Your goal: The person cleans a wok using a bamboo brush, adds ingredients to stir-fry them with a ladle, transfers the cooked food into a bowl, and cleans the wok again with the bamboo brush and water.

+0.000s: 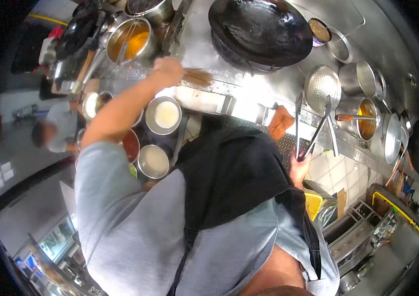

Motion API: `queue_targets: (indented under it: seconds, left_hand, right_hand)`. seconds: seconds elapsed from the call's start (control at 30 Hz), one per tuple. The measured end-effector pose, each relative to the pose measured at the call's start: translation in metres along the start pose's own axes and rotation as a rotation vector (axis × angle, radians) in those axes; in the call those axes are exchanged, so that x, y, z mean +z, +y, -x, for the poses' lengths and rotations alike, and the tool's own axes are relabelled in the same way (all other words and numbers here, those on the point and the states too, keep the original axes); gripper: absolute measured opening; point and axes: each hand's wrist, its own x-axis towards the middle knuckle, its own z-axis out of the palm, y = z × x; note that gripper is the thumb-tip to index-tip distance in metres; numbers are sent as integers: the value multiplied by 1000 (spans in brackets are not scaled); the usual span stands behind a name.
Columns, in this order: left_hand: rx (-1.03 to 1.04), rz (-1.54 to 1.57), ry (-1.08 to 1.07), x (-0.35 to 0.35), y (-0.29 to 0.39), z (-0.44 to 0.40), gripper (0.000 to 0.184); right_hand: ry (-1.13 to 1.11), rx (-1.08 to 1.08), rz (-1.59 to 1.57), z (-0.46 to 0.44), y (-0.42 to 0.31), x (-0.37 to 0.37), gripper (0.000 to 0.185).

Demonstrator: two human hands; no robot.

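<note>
My left hand (168,70) is closed around a short brown brush (198,77), whose blurred bristles lie over the front edge of the steel stove top. Low at the right, my right hand (300,166) grips a pair of long metal tongs (297,121) with dark parts, their two arms spread apart. One arm of the tongs overlaps a perforated skimmer (322,83) on the counter; I cannot tell whether they touch. A black wok (261,32) sits on the stove ahead, between the hands. Left of the tongs, a brown cloth (281,122) hangs at the counter edge.
At the upper left, a pot (143,47) contains orange liquid and a whisk. Below stand bowls, including one with pale contents (153,162). Metal pots (356,79) line the right side. Another person (57,127) is at the far left. A yellow container (313,204) sits low right.
</note>
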Motion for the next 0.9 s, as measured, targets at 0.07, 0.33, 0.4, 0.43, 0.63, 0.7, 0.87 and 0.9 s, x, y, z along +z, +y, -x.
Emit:
queue_targets:
  seconds: [0.07, 0.33, 0.4, 0.43, 0.63, 0.7, 0.87, 0.9]
  left_hand:
    - [-70, -158, -53, 5, -25, 14, 29]
    - [49, -216, 118, -13, 9, 26, 32]
    - [118, -214, 138, -3, 15, 25, 33]
    - [139, -222, 141, 4, 15, 25, 34]
    - [-39, -327, 61, 24, -37, 47, 29]
    - [-117, -381, 61, 25, -54, 52, 28]
    - [-76, -239, 134, 4, -54, 71, 27]
    - [-68, -166, 160, 2, -53, 73, 27]
  right_hand:
    - [2, 21, 41, 3, -8, -1, 36]
    - [-77, -5, 206, 11, -56, 6, 29]
    - [-115, -15, 246, 7, -69, 8, 28]
    - [-127, -29, 258, 5, -74, 9, 27]
    - [-191, -122, 228, -4, -87, 15, 30]
    - [-234, -131, 254, -4, -95, 20, 31]
    - [-353, -156, 236, -3, -119, 32, 29]
    - [-359, -122, 211, -2, -124, 37, 27]
